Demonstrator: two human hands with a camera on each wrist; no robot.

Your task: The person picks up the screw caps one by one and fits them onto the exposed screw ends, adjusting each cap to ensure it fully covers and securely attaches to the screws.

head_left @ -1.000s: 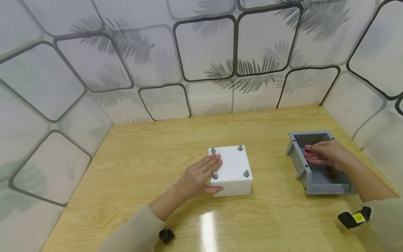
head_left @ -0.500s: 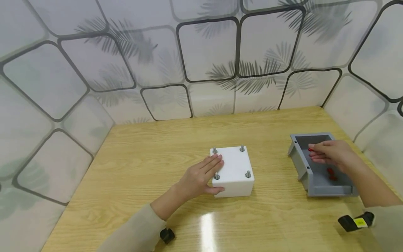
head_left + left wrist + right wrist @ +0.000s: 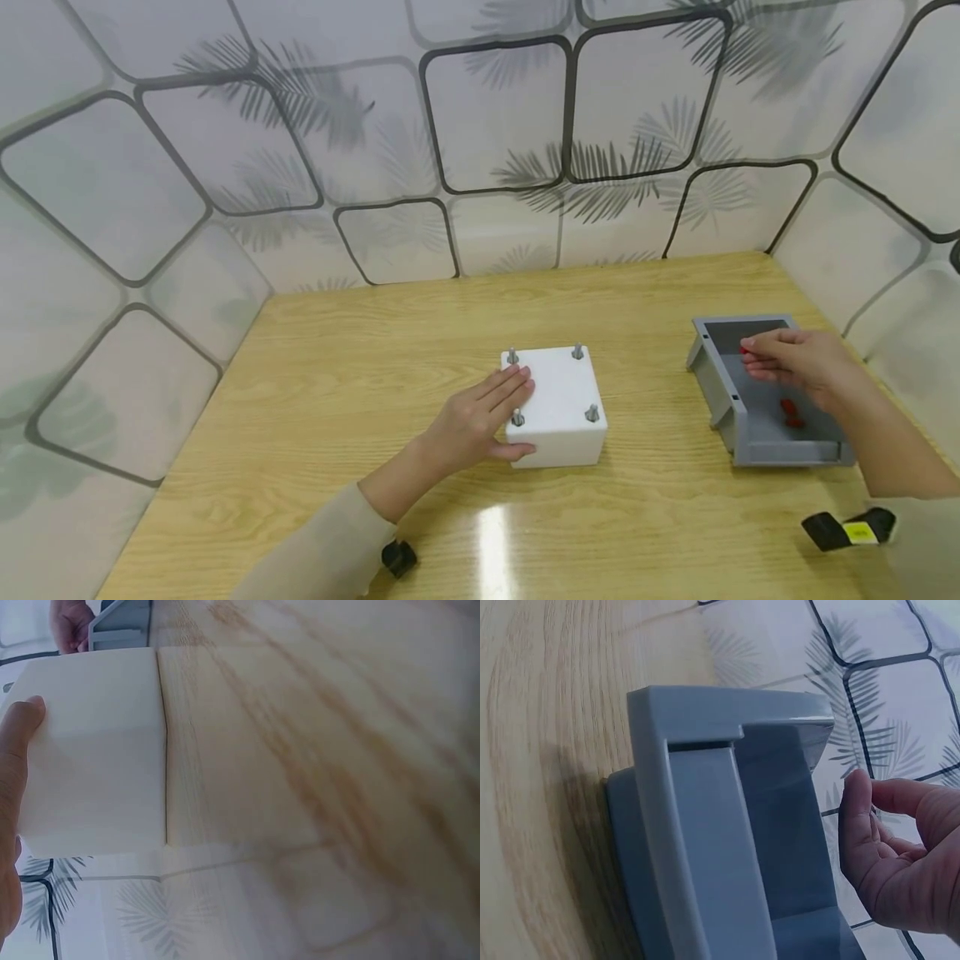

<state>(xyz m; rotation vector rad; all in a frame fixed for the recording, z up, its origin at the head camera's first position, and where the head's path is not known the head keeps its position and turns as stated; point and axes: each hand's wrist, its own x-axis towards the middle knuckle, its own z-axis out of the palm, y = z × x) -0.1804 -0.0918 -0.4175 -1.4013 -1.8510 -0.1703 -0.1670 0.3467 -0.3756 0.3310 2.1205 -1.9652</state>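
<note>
A white block (image 3: 558, 400) sits on the table, a metal bolt standing up at each corner of its top. My left hand (image 3: 476, 417) rests on its left side: straight fingers lie across the top and the thumb lies against the front face. In the left wrist view that thumb (image 3: 30, 712) shows against the white block's side. Over the grey bin (image 3: 722, 400) at the right, my right hand (image 3: 806, 362) pinches a small red piece (image 3: 745, 350) between thumb and fingertips. More small red pieces (image 3: 791, 413) lie on the bin's floor. The right wrist view hides the pinched piece behind the fingers.
The wooden table (image 3: 360, 367) runs back to patterned white walls (image 3: 495, 117), which rise behind and on both sides. Close to the right wall stands the bin, its low front lip (image 3: 720, 847) seen large in the right wrist view.
My right hand has risen slightly and shifted right over the bin with the red piece, uncovering more of the red pieces below. The left hand stays on the white block.
</note>
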